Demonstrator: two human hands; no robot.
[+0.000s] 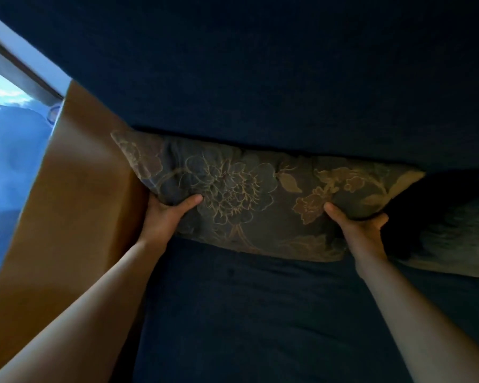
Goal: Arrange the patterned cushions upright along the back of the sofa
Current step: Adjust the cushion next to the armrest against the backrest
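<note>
A dark cushion with a gold flower pattern [260,189] stands against the dark blue sofa back [260,78], its lower edge resting on the blue seat [260,313]. My left hand [168,214] grips its left side, thumb pressed on the front. My right hand [357,225] grips its right side in the same way. A second patterned cushion [459,230] lies to the right, partly in shadow and cut off by the frame edge.
The tan sofa armrest [75,217] rises directly left of the cushion. Beyond it a bright window [6,106] with a pale frame fills the far left.
</note>
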